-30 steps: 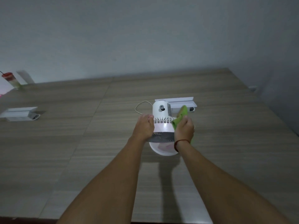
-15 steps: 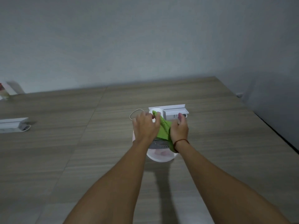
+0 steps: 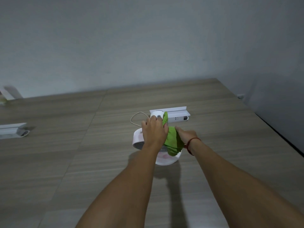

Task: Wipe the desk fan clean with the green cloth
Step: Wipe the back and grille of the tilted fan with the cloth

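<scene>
Grey bare wall behind, wood-grain desk [image 3: 65, 162] filling the lower view. Near the middle of that desk, toward its far side: desk fan [image 3: 164, 158], white, seen from above, mostly covered by two hands and green cloth [image 3: 173, 142]. Just behind it, long white box [image 3: 177, 115], touching or only very near; cannot tell which. Second white box [image 3: 11, 130] well apart, at the left edge.

Likely trouble, as a judgement: tipping or sliding of a light plastic fan under a sideways rub on a smooth top. Knocking against the box behind on a hard push away. Also snagging of cloth in the grille slots, or catching the thin cord [image 3: 139, 112] looped on the desk beside the motor housing and dragging the fan by it. Missed patches probable too, with cloth bunched rather than spread flat.

Left hand [image 3: 154, 134]: laid over the top of the fan, fingers curved down around rim and housing, gripping to steady it, thumb side touching the cloth. Right hand [image 3: 186, 135]: closed on the cloth, fingers buried in its folds, pressing it against the right side of the fan, exact finger position hidden. Red string [image 3: 190, 143] round the right wrist.
</scene>
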{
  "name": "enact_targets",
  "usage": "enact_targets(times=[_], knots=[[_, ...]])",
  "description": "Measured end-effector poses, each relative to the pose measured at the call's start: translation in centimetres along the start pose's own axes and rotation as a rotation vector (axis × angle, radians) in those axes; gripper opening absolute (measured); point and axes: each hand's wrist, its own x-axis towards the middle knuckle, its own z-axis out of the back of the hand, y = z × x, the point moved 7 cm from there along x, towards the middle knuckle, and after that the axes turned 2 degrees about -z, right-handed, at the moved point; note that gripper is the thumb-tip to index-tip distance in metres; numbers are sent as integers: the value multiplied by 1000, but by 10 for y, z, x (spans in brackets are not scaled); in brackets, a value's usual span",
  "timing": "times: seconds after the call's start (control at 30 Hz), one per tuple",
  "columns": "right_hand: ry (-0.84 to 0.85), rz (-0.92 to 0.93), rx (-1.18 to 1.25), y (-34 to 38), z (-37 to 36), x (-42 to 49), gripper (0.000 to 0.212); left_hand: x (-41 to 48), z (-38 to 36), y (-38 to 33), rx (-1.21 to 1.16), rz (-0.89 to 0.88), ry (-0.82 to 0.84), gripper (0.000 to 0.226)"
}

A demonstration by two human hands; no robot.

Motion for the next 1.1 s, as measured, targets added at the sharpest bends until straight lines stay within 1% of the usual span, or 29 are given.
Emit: enact_targets(times=[0.13, 0.2, 0.3, 0.4, 0.47, 0.57, 0.63, 0.7, 0.73, 0.77, 0.8, 0.83, 0.9, 0.93, 1.0, 1.03, 1.1], knots=[[-48, 97, 2, 12, 6, -6, 45, -1, 3, -3, -31, 6, 16, 35], [-82, 169, 24, 21, 10, -13, 42, -1, 7, -3, -91, 35, 15, 34], [-90, 303, 83, 41, 13, -28, 37, -1, 17, 3, -315, 147, 5, 33], [-80, 423, 122, 64, 9, -43, 33, 0, 31, 16, -574, 263, -47, 31], [-43, 476, 135, 77, 0, -48, 25, 2, 39, 29, -649, 293, -91, 31], [22, 467, 82, 86, -9, -52, 9, -1, 39, 53, -602, 324, -98, 31], [-2, 465, -57, 81, -5, -48, 15, -12, 21, 70, -529, 397, -6, 33], [-53, 420, -228, 68, 5, -43, 22, -29, -1, 84, -438, 500, 95, 46], [-52, 380, -287, 59, 8, -40, 29, -37, -6, 87, -394, 528, 96, 52], [-19, 341, -326, 51, 8, -39, 35, -40, -8, 87, -366, 513, 63, 55], [20, 327, -357, 46, 4, -38, 39, -40, -8, 82, -359, 451, 26, 56], [51, 324, -383, 43, -1, -40, 44, -37, -10, 74, -365, 351, 19, 57], [57, 355, -434, 41, -10, -40, 50, -32, -17, 52, -355, 136, 82, 67], [50, 369, -442, 41, -13, -40, 50, -33, -21, 44, -332, 75, 116, 77], [28, 387, -417, 42, -17, -43, 36, -35, -28, 40, -308, 58, 132, 94], [6, 392, -418, 43, -17, -43, 29, -36, -31, 42, -307, 77, 132, 97], [-17, 421, -461, 45, -18, -39, 26, -37, -38, 47, -303, 118, 138, 102]])
